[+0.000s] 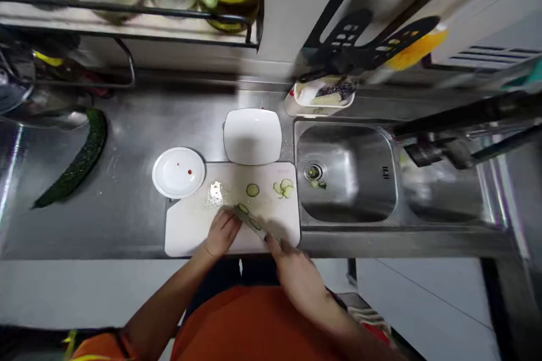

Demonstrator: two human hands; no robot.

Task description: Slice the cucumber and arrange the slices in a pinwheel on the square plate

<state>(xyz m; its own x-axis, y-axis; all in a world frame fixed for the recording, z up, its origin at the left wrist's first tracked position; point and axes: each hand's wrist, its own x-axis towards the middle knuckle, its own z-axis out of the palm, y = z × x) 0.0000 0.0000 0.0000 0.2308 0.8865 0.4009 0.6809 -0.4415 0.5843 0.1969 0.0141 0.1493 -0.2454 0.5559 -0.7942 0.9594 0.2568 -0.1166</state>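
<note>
My right hand (pixel 298 273) is wrapped round the handle of a kitchen knife (pixel 262 233), whose blade points up and left over the white cutting board (pixel 186 234). Cucumber slices (pixel 255 224) cling to the blade. Close to the blade's tip, my left hand (pixel 223 232) rests on the board with its fingers curled together; whatever lies under them is hidden. A single cucumber slice (pixel 253 190) lies flat beyond the knife. Several more slices (pixel 284 188) are heaped near the board's right edge.
A round white plate (pixel 169 183) with red bits overlaps the board's left corner. Behind the board stands a white square dish (pixel 253 135). A whole cucumber (pixel 80 166) lies far left. The sink (pixel 347 180) is on the right, a white caddy (pixel 296 107) behind it.
</note>
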